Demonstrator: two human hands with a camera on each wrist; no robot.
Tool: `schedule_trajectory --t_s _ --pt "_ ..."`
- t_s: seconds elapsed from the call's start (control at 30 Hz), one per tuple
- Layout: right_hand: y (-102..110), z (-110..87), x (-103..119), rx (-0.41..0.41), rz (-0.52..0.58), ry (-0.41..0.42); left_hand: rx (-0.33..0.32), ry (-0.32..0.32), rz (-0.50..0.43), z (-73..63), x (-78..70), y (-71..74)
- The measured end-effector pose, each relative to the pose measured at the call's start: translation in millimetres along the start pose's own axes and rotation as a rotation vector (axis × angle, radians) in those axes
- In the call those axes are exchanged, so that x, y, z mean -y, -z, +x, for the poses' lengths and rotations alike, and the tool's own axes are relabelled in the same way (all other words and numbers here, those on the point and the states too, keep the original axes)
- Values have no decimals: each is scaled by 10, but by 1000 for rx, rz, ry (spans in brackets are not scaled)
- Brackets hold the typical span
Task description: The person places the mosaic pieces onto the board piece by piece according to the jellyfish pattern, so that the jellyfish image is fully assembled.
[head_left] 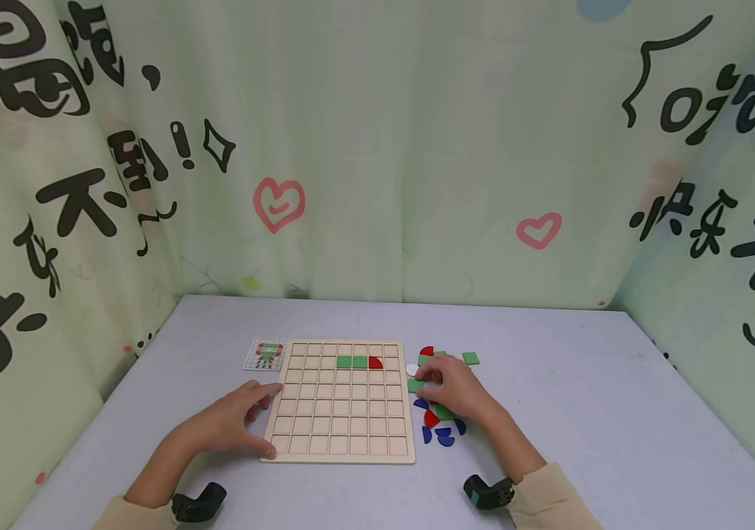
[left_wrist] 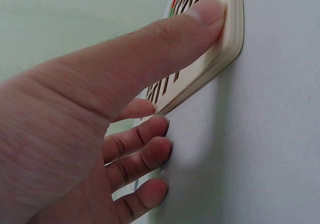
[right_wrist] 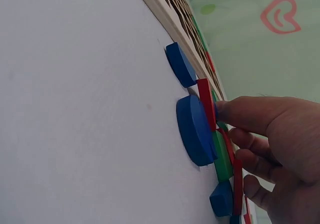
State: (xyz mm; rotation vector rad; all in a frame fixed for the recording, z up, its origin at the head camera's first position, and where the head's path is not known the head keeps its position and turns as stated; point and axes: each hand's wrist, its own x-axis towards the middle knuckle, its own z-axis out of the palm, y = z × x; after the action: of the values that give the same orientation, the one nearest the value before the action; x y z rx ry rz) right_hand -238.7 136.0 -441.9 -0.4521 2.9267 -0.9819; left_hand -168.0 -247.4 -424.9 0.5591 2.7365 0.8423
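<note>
A square wooden grid board lies on the table with two green squares and a red quarter-round piece in one of its upper rows. My left hand steadies its left side: the thumb presses the near corner and the index finger reaches the edge higher up, the other fingers loosely bent. Beside the right edge, my right hand has thumb and index finger around a green square tile. Red, green and blue pieces crowd below the fingers, including a blue piece; the palm hides some.
A picture card of a red and green figure lies at the board's upper left. Another green tile and a white round piece are near the right hand. A printed curtain hangs around the table.
</note>
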Motion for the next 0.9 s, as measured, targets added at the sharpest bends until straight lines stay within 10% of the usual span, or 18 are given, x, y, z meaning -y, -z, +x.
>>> schedule_trajectory --t_s 0.9 --pt "-31 69 104 -37 84 -9 -2 33 5 11 -2 -9"
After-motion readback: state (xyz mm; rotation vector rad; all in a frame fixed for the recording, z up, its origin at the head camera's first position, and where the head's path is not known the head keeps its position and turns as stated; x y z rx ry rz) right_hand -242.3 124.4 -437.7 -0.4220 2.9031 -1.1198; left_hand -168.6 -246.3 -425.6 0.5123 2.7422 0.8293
